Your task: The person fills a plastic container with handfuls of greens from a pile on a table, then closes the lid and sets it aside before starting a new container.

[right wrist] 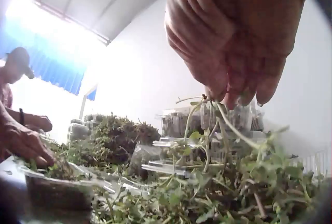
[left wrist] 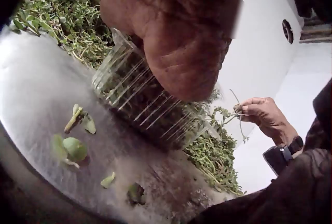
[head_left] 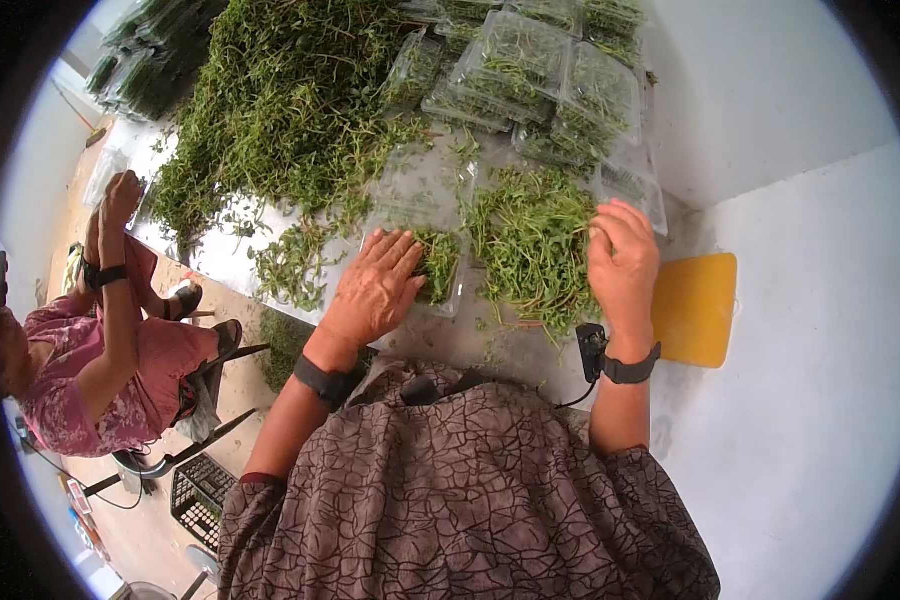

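My left hand (head_left: pixel 370 288) lies with extended fingers over leafy green sprigs (head_left: pixel 436 262) in a clear plastic box (left wrist: pixel 136 86). The box stands at the table's near edge, its clear lid (head_left: pixel 410 188) folded back on the far side. In the left wrist view, the palm covers much of the box's top. Just right of the box is a loose pile of greens (head_left: pixel 532 245). Over that pile my right hand (head_left: pixel 624 262) pinches a few thin stems (right wrist: pixel 223 123) between its fingertips; they hang down toward the pile in the right wrist view.
A large heap of greens (head_left: pixel 280 110) covers the table's far left. Filled clear boxes (head_left: pixel 515 60) are stacked at the back right, near a white wall. A yellow board (head_left: pixel 698 310) is at the right. Another person (head_left: pixel 100 370) sits at the left, above a black crate (head_left: pixel 202 500).
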`<state>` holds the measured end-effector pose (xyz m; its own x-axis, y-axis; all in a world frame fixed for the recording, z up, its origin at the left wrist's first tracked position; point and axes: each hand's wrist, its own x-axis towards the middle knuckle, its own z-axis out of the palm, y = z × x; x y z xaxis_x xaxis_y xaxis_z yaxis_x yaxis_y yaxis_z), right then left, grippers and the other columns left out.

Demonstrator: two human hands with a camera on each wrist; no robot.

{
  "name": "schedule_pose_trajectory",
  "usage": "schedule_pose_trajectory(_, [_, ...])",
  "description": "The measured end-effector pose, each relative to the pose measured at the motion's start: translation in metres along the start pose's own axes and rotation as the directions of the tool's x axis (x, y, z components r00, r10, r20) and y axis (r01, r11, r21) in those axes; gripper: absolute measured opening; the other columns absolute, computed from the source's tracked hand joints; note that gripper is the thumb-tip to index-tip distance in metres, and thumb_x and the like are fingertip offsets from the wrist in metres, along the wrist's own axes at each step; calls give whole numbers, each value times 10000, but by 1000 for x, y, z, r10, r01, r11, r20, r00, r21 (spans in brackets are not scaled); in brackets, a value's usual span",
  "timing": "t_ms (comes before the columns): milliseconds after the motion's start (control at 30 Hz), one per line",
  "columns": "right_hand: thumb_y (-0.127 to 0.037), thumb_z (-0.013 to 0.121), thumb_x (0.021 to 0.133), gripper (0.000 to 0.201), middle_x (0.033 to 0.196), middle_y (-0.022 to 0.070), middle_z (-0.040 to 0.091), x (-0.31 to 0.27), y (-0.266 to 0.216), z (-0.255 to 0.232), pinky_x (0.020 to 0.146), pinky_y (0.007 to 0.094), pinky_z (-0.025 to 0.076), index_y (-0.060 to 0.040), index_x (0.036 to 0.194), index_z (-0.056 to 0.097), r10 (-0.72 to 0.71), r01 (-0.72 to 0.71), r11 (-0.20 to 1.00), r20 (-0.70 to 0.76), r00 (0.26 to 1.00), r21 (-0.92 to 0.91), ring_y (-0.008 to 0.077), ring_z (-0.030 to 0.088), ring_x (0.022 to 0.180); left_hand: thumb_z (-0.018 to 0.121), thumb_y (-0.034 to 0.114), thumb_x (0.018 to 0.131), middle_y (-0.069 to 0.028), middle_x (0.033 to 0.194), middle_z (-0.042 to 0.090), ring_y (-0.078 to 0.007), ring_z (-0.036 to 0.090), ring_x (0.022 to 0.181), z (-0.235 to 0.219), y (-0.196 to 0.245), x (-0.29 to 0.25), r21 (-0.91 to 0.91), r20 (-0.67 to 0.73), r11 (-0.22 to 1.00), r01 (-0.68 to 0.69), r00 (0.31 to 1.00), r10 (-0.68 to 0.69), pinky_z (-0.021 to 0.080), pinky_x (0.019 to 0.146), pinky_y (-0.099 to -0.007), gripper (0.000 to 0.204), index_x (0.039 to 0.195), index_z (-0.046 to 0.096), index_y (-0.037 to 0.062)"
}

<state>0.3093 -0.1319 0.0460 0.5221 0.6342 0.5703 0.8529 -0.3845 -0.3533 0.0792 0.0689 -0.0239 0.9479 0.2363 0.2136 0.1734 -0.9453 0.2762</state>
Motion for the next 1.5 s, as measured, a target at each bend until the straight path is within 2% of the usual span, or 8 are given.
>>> schedule_pose_trajectory(300, [29, 608, 868, 91, 957, 115, 699, 15, -29, -31, 638, 274, 508, 22, 947, 653, 173, -113, 939, -162, 972, 323, 136, 639, 730, 561, 207, 931, -226, 1337, 542, -360, 483, 1279, -3, 1, 1, -41, 16, 999, 9, 1000, -8, 292, 1154, -453, 417, 1274, 550, -29])
schedule_pose_trajectory(367, [9, 587, 910, 91, 980, 85, 700, 16, -36, -35, 640, 259, 522, 23, 968, 656, 344, -267, 844, -87, 935, 465, 90, 622, 735, 560, 209, 930, -226, 1339, 541, -361, 484, 1278, -1, -1, 1, -48, 7, 999, 5, 1000, -5, 296, 1151, -452, 418, 1273, 549, -29])
schedule_pose_trajectory(567, [-12, 570, 939, 128, 999, 86, 690, 17, -80, -25, 657, 252, 569, 37, 1023, 654, 371, -297, 665, 42, 928, 685, 91, 633, 751, 518, 191, 963, -217, 1364, 519, -350, 463, 1301, -3, -4, -4, -191, -112, 980, -53, 993, 32, 284, 1160, -474, 389, 1287, 524, -24])
schedule_pose_trajectory(800, [0, 569, 934, 139, 1021, 82, 688, 12, -120, 2, 656, 249, 558, 35, 1037, 655, 268, -275, 568, 141, 953, 776, 104, 639, 808, 474, 194, 996, -176, 1353, 536, -341, 478, 1287, -33, -11, -30, -276, -334, 961, 15, 936, -111, 290, 1159, -499, 322, 1258, 554, 24])
schedule_pose_trajectory(900, [-2, 617, 889, 132, 995, 104, 701, -1, -112, 44, 646, 231, 518, 8, 1010, 669, 23, -54, 761, 57, 998, 647, 110, 641, 801, 455, 192, 1005, -174, 1337, 550, -339, 501, 1265, -32, -17, -49, -311, -360, 948, 73, 914, -189, 294, 1155, -497, 307, 1239, 568, 28])
schedule_pose_trajectory(1000, [-21, 635, 836, 162, 1043, 157, 704, -13, -108, 56, 812, 371, 537, 7, 987, 686, -180, 46, 930, 340, 923, 365, 283, 680, 911, 515, 128, 953, -197, 1313, 550, -360, 485, 1263, -23, -24, -63, -333, -351, 936, 113, 907, -234, 293, 1149, -499, 295, 1211, 568, -6])
schedule_pose_trajectory(1200, [-42, 644, 830, 174, 1104, 163, 690, -19, -93, 54, 881, 394, 520, 15, 988, 693, -74, -8, 968, 315, 946, 250, 339, 653, 1011, 545, 106, 931, -194, 1336, 534, -365, 482, 1265, -26, -22, -80, -275, -344, 953, 128, 912, -222, 299, 1150, -494, 324, 1236, 553, -6])
schedule_pose_trajectory(1500, [-17, 650, 820, 292, 1128, 180, 666, -20, -89, 55, 937, 437, 482, 17, 1110, 647, -146, 84, 974, 297, 944, 212, 353, 605, 1081, 569, 43, 892, -190, 1439, 452, -375, 422, 1337, -12, -18, -91, -268, -189, 958, 101, 970, -155, 286, 1152, -502, 505, 1382, 446, 25])
